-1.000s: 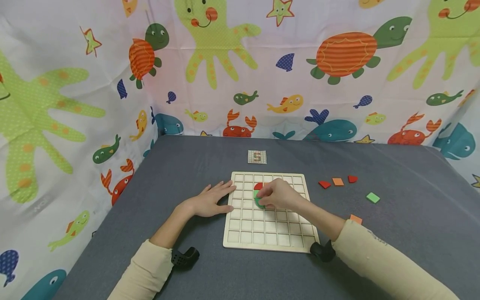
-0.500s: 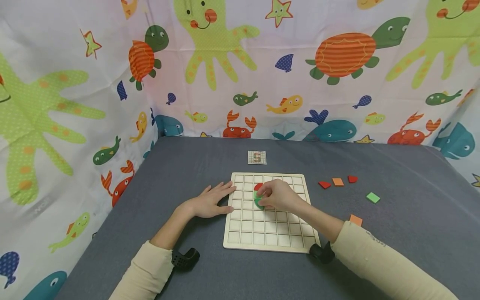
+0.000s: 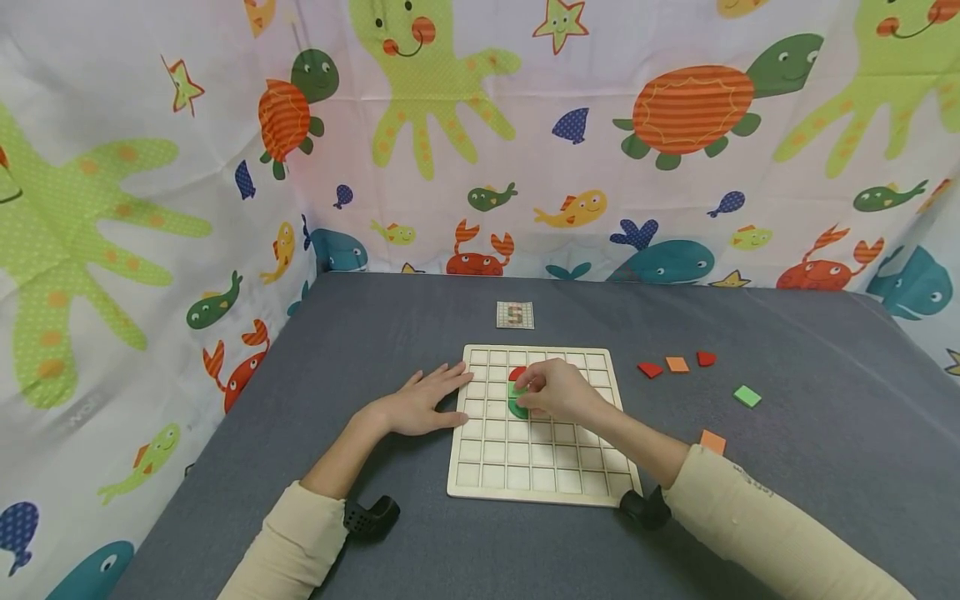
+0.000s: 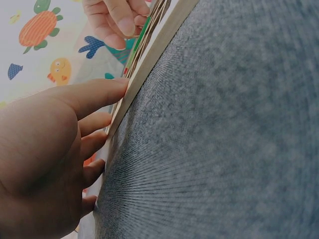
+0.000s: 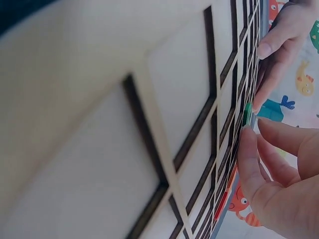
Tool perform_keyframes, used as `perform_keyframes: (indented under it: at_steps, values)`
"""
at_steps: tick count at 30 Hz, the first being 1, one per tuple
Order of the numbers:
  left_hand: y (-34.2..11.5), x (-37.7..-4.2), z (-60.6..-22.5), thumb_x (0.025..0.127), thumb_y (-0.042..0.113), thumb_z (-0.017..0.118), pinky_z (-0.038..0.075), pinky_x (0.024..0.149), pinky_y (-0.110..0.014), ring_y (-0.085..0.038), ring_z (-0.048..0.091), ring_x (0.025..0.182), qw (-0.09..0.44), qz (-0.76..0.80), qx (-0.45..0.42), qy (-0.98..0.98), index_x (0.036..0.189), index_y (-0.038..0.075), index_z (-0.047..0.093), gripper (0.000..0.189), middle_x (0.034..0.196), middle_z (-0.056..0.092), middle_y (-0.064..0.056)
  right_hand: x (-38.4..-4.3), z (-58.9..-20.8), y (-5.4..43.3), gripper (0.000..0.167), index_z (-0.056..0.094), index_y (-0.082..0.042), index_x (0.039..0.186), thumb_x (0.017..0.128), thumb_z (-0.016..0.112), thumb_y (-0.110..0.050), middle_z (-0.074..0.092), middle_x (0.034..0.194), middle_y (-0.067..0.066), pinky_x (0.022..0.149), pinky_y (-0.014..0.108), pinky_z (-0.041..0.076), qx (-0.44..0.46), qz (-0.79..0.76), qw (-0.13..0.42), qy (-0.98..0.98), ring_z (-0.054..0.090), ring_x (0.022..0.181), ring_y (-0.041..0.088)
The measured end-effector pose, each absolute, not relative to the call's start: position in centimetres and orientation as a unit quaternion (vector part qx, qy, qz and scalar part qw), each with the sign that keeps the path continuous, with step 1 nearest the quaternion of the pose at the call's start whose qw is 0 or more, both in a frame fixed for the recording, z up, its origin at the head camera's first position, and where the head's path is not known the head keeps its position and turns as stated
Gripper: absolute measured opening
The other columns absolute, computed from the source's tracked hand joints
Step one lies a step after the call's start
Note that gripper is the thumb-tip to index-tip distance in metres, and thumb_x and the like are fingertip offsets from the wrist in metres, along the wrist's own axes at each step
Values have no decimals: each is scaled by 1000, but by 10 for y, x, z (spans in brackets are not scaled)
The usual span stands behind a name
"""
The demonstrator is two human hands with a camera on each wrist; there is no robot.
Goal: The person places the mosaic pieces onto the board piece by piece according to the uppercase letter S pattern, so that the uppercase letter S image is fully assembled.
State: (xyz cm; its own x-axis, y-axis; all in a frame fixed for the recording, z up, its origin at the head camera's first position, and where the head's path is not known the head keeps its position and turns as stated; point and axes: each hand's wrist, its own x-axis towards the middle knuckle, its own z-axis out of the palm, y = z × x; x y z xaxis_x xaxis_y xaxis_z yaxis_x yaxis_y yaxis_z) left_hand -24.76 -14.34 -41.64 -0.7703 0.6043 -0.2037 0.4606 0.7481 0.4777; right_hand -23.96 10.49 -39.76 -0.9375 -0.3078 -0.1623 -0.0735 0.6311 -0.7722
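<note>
A wooden grid board [image 3: 495, 476] lies in the middle of the grey table. On its upper left squares sit a red curved tile [image 3: 518, 373], a light green tile [image 3: 514, 388] and a dark green curved tile [image 3: 517, 409], partly covered by fingers. My right hand [image 3: 561, 392] is over these tiles, thumb tip at the dark green one; in the right wrist view a gap shows between thumb [image 5: 246, 142] and index finger. Flat with spread fingers, my left hand [image 3: 422, 403] rests at the board's left edge, fingertips on its rim. The right hand hides part of the grid.
Beyond the board lies a small pattern card [image 3: 515, 315]. Right of it are red tiles [image 3: 650, 369], an orange tile [image 3: 677, 365], a green tile [image 3: 747, 396] and another orange tile [image 3: 712, 442] beside the right sleeve. A sea-animal curtain [image 3: 450, 83] hangs behind.
My right thumb and fingers have shifted very slightly, leaving a little more of the dark green tile visible. The left hand and the board stay where they were.
</note>
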Motion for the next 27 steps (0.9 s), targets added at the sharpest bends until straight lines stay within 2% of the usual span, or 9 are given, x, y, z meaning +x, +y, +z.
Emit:
perform_keyframes:
  at_steps: [7,14,27]
  values:
    - [-143,-247,-415,96,41,55,3,110,-57,-30,6,144,174,205,291,918,152,11,25,71,158,14,-8,-239,-398,104,11,70,-3,97,85,70,-4,61,79,5,60,28,54,-108,-431,132,886,63,65,16]
    - [-143,-247,-416,96,41,55,3,110,-57,-30,6,144,178,206,291,917,152,11,25,70,157,15,-7,-240,-398,101,11,69,-3,100,89,65,-4,65,85,5,65,30,55,-100,-460,150,870,63,71,17]
    - [-143,-248,-416,96,42,54,4,110,-57,-30,7,144,175,203,290,919,152,11,25,71,157,15,-7,-240,-396,103,13,70,-4,101,91,64,-7,66,84,5,59,28,50,-108,-450,146,875,62,66,18]
